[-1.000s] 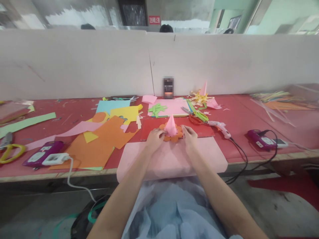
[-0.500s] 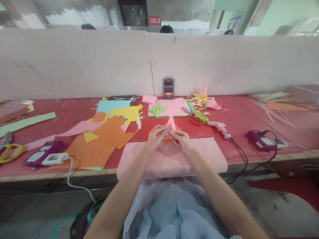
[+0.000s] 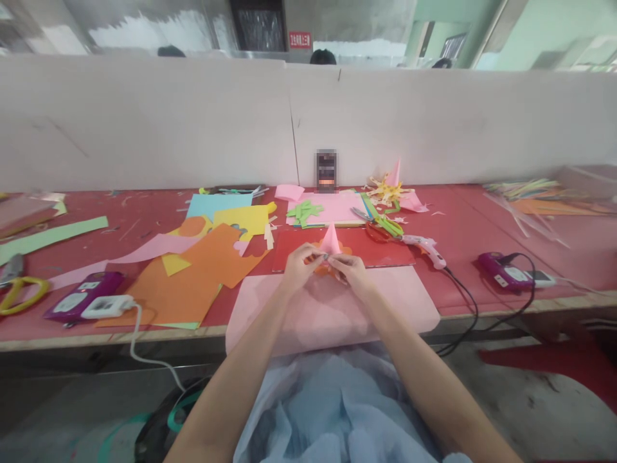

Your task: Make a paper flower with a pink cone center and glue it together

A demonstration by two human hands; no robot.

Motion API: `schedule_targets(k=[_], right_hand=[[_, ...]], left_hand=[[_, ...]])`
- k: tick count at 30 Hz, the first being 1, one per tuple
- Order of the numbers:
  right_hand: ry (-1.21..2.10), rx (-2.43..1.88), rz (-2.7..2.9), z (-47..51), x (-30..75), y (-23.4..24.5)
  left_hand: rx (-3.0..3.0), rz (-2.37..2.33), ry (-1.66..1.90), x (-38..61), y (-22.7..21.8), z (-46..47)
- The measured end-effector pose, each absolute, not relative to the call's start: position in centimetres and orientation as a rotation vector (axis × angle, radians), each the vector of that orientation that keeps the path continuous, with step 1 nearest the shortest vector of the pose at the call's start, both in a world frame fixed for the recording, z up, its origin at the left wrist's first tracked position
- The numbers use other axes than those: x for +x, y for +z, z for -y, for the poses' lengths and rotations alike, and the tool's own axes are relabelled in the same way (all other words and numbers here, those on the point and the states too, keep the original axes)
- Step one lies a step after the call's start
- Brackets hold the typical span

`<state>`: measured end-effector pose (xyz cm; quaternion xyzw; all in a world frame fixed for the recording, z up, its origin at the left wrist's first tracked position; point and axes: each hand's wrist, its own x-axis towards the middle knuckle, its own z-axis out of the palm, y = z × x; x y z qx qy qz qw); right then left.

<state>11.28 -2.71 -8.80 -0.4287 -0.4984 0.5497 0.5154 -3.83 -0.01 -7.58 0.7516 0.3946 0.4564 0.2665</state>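
Note:
Between my two hands a pink paper cone (image 3: pixel 331 240) points upward from a scalloped orange paper piece (image 3: pixel 345 250), which my fingers partly cover. My left hand (image 3: pixel 303 262) is closed, its thumb and fingertips pinching at the cone's base from the left. From the right, my right hand (image 3: pixel 351 266) is closed on the same base, fingertips almost meeting the left ones. Something small and dark shows between the fingertips, too small to name. Beneath lie a red board (image 3: pixel 385 249) and a pink sheet (image 3: pixel 405 302) at the table's edge.
At right rest a pink glue gun (image 3: pixel 425 248), green-handled scissors (image 3: pixel 388 223) and a purple power bank (image 3: pixel 504 270). Orange paper (image 3: pixel 178 289), another purple power bank (image 3: pixel 84 296) and yellow scissors (image 3: pixel 24 292) lie left. Behind, a finished-looking cone piece (image 3: pixel 388 186) and a phone (image 3: pixel 326 170) stand by the partition.
My fingertips have drawn slightly closer together at the cone's base, and the cone shows a little wider. Everything else on the table stays in place.

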Motion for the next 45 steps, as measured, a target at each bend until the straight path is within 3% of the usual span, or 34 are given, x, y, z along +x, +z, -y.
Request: schedule_targets(k=[7, 12, 16, 19, 23, 27, 31, 36, 45], right_hand=[[1.355, -0.961, 1.177, 3.0, 11.2, -8.8], [1.291, -0.909, 1.067, 2.9, 11.3, -8.7], [1.077, -1.004, 0.951, 2.6, 11.6, -8.9], [0.779, -1.182, 0.899, 2.4, 12.0, -9.3], [0.447, -1.351, 0.992, 2.1, 12.2, -10.0], [0.377, -1.405, 1.205, 1.6, 11.9, -10.5], [0.332, -1.406, 1.375, 1.0, 11.4, -11.1], [0.275, -1.424, 1.496, 0.4, 11.2, -12.0], [0.308, -1.423, 1.490, 0.2, 11.3, -11.5]], left_hand=[[1.980, -1.148, 1.311, -3.6, -7.6, -0.1], [1.377, -1.067, 1.463, -4.4, -7.9, -1.4], [0.785, -0.718, 1.638, -6.9, -7.7, -2.3], [0.633, -0.722, 1.687, -8.2, -7.6, -2.8], [0.845, -0.943, 1.553, -7.7, -8.2, -3.3], [1.495, -1.340, 1.466, -6.1, -9.0, -3.0], [2.107, -1.465, 1.115, -4.9, -9.3, -1.9], [2.190, -1.650, 0.861, -4.5, -9.6, -1.5], [1.938, -1.407, 1.135, -4.6, -9.9, -2.0]])
